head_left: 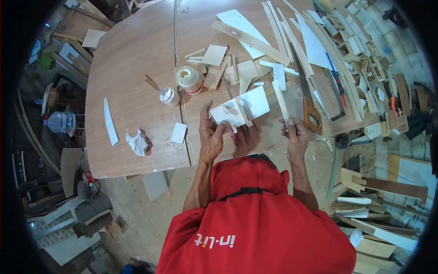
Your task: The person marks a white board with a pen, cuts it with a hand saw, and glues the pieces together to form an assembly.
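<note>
My left hand [212,134] is closed on the edge of a small white panel assembly [256,101], thumb on top. A narrow wood divider [241,112] stands across its face. To the right, my right hand [296,131] pinches the lower end of a thin pale wooden strip [280,99], which points up and away from me. The strip and the panel are apart. Under the panel, red-handled tools [236,138] show only in part. A handsaw [312,116] with a wooden handle lies just right of my right hand.
An open glue jar [190,80] and a smaller jar [169,96] with a stick stand left of the panel. Wood offcuts [214,55] are heaped behind it. A crumpled white cloth [137,142] lies on the table [132,68]. Long strips [292,39] run along the right side.
</note>
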A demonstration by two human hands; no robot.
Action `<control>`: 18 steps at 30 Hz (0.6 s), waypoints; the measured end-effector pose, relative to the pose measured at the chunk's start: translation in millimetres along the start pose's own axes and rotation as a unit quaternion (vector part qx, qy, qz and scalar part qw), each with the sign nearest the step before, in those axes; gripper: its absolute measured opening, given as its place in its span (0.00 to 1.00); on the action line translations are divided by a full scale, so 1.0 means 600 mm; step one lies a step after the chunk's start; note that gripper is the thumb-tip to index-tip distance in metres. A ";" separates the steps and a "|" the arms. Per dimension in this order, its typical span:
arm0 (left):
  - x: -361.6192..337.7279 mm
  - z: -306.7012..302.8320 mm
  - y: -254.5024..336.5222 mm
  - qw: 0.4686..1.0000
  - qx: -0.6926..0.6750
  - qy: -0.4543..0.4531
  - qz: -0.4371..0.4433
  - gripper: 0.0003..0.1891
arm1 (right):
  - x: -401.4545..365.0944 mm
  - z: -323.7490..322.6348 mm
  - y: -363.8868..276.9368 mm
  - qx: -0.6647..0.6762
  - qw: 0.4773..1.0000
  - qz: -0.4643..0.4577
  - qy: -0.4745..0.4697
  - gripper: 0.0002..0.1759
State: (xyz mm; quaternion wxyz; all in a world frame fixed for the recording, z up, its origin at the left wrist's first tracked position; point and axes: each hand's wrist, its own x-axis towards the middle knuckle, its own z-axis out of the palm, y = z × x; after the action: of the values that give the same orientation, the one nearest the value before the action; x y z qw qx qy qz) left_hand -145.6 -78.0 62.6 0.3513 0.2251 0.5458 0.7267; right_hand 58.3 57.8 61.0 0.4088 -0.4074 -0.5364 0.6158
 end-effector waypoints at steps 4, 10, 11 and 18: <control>-0.003 -0.011 -0.005 0.999 0.006 0.029 -0.018 0.36 | 0.015 0.026 -0.003 -0.015 1.000 0.022 0.008 0.13; -0.023 -0.051 -0.029 0.988 -0.064 0.118 -0.082 0.29 | 0.091 0.122 -0.004 -0.076 0.995 0.010 -0.070 0.13; -0.029 -0.058 -0.027 0.985 -0.053 0.131 -0.098 0.28 | 0.105 0.147 -0.001 -0.112 0.990 0.008 -0.090 0.13; -0.059 -0.100 -0.029 0.981 -0.078 0.164 -0.064 0.25 | 0.153 0.289 -0.001 -0.081 0.977 0.039 -0.193 0.17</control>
State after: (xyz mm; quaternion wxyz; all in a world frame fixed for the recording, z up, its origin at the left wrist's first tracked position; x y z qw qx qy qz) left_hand -160.8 -139.9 30.1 0.3196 0.0396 0.5505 0.7702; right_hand -135.6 87.2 71.8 0.2388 -0.3333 -0.6373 0.6524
